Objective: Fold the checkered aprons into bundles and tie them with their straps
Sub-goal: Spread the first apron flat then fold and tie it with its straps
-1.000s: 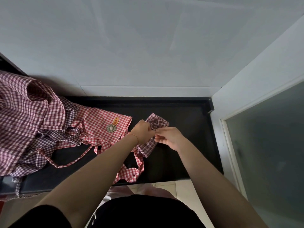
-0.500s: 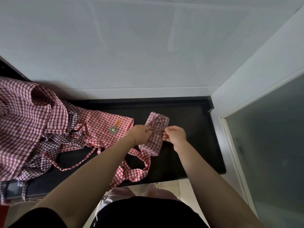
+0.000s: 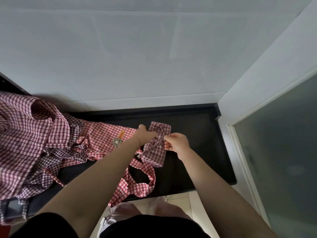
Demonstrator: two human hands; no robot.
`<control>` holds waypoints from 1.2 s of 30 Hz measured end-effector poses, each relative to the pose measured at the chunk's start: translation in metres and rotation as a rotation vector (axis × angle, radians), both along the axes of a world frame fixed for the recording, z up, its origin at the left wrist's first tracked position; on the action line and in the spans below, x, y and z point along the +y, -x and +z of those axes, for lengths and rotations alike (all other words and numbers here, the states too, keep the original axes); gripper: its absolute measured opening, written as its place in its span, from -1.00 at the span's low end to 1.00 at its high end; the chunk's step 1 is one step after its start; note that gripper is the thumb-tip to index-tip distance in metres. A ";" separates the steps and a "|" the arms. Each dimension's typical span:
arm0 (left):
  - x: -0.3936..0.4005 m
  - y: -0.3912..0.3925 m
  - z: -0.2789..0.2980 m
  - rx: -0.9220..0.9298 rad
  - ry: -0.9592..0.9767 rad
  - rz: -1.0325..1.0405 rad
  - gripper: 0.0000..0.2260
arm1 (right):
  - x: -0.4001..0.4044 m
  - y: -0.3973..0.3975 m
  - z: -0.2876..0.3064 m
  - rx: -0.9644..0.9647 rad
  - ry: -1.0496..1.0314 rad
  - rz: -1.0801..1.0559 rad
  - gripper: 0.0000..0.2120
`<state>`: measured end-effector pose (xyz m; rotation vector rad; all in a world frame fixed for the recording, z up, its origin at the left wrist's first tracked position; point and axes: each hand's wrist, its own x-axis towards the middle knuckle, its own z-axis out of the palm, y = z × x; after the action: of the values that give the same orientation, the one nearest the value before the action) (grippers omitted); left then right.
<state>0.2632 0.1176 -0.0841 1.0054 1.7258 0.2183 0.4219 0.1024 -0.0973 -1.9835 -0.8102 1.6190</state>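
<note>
A small folded bundle of dark-red checkered apron (image 3: 157, 146) lies on the black counter (image 3: 202, 134), wrapped by its thin strap. My left hand (image 3: 145, 134) holds the bundle's left side, where its strap crosses, fingers curled against the cloth. My right hand (image 3: 177, 144) pinches the strap end at the bundle's right edge and pulls it taut. A brighter red checkered apron (image 3: 106, 140) with a flower badge lies spread to the left, its straps (image 3: 137, 184) looping over the counter's front edge.
A heap of several more checkered aprons (image 3: 25, 140) fills the counter's left end. A white tiled wall (image 3: 137, 57) rises behind. A frosted glass door (image 3: 283, 152) in a white frame stands to the right. Pale floor tiles (image 3: 193, 200) show below.
My hands have drawn apart: the left slid to the bundle's left side, the right pulled the strap end rightward, tightening it around the bundle.
</note>
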 end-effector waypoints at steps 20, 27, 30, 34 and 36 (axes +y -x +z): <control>0.005 0.027 0.147 -0.788 -0.331 0.405 -0.66 | 0.049 0.009 0.181 0.341 -0.449 0.193 -0.78; 0.001 0.091 0.284 -0.678 -0.687 0.395 -0.62 | 0.051 0.096 0.317 0.234 -0.810 0.322 -0.86; -0.009 0.120 0.337 -0.680 -0.841 0.468 -0.63 | 0.054 0.137 0.365 0.104 -0.962 0.301 -0.86; -0.024 0.152 0.385 -0.697 -1.059 0.479 -0.53 | 0.056 0.182 0.413 -0.113 -1.160 0.239 -0.78; -0.027 0.163 0.402 -0.704 -1.138 0.488 -0.58 | 0.056 0.199 0.434 -0.137 -1.189 0.235 -0.78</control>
<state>0.1001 0.0902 0.3179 1.0321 1.0684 1.7825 0.2226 0.1584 0.3362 -1.1328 -1.6000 0.7144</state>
